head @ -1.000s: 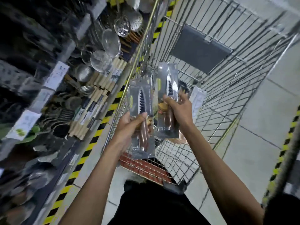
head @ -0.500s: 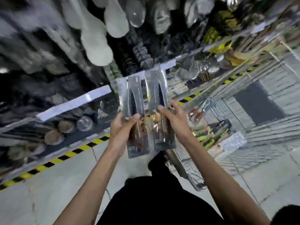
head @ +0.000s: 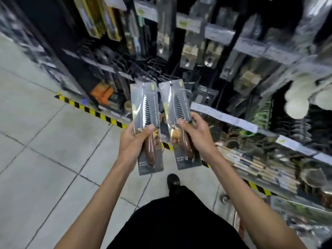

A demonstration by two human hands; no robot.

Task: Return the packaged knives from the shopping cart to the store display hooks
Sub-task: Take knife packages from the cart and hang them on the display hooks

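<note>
knife pack [head: 147, 105] clasped midway in left grip [head: 133, 141], second pack [head: 177, 103] likewise in right grip [head: 196, 134].

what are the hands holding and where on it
The left hand grips the left packaged knife at mid-pack, thumb across the front; right hand grips the right packaged knife likewise.

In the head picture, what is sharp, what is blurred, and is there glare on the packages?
Head view: left knife package, right knife package, left hand and right hand fairly sharp; head view: display shelves behind smeared by motion blur, most at the right; head view: faint glare on the clear plastic, brightest over the left blade.
</note>
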